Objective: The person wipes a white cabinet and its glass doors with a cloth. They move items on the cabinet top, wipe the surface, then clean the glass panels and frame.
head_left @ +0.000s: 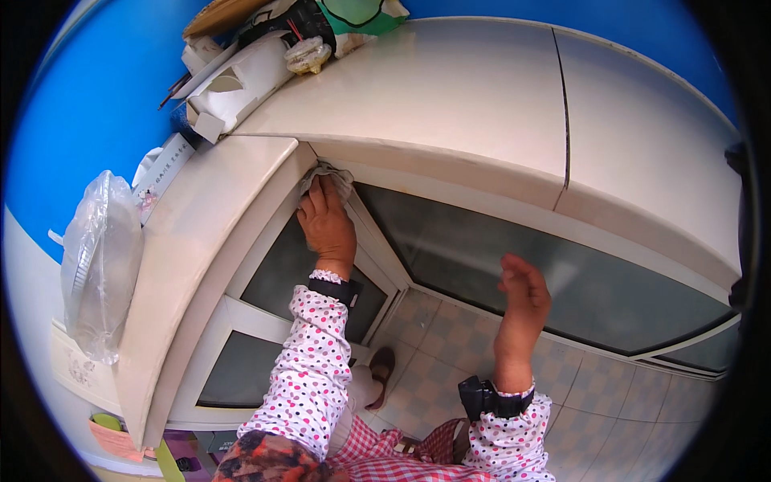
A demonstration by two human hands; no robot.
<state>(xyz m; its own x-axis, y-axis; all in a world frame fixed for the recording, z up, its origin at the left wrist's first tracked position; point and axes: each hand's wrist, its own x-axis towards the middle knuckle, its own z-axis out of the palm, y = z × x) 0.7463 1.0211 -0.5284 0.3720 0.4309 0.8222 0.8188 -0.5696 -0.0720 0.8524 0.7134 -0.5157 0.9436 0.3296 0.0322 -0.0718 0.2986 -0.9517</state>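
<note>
My left hand (328,223) presses a crumpled grey-white cloth (334,173) into the inner corner where two cabinet fronts meet, just under the countertop edge. Part of the cloth is hidden beneath my fingers. Below that hand are the white-framed cabinet doors (232,313) with dark glass panels. My right hand (525,286) hangs in the air in front of the long glass panel (458,241), its fingers loosely curled and nothing seen in it. Above both hands runs the beige L-shaped countertop (433,84), with a dark seam across its right part.
On the counter's left arm are a bagged stack of plastic lids or bowls (99,265) and a tissue box (165,172). An opened white carton (241,84) and a small glass jar (308,55) stand in the back corner. Underfoot lies a tiled floor (458,349).
</note>
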